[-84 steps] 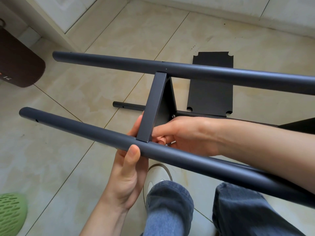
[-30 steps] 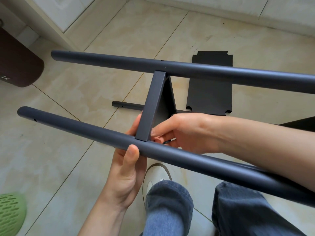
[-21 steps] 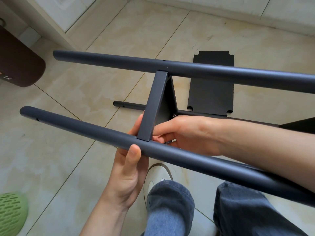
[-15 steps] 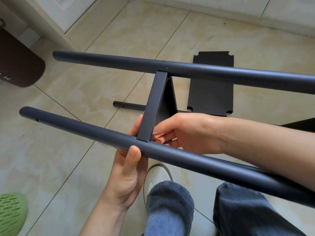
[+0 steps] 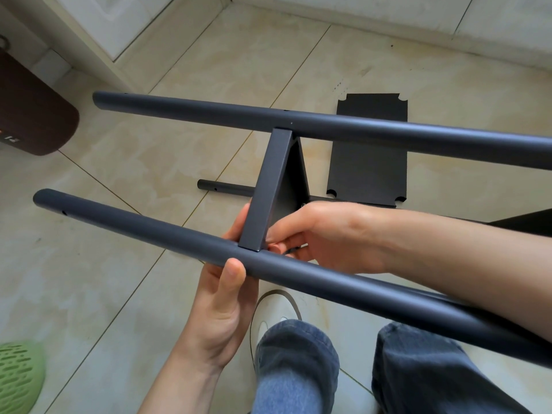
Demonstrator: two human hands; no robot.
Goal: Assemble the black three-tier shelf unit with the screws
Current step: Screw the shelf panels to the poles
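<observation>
Two long black poles, the near pole (image 5: 134, 224) and the far pole (image 5: 191, 110), run across the view above the floor. A black shelf panel (image 5: 270, 186) stands edge-on between them. My left hand (image 5: 222, 297) grips the near pole from below, thumb on top, just under the panel's end. My right hand (image 5: 322, 234) reaches in behind the panel and pinches a small dark thing at the joint with the near pole; it is too hidden to name for sure, likely a screw or small tool.
A loose flat black shelf panel (image 5: 370, 147) and another black pole (image 5: 224, 188) lie on the tiled floor beyond. A brown object (image 5: 27, 115) sits at the far left, a green perforated object (image 5: 18, 375) at the lower left. My jeans-clad legs (image 5: 298, 363) are below.
Almost nothing has moved. My right hand shifts slightly at the joint, fingers working there, while my left hand keeps its hold on the near pole.
</observation>
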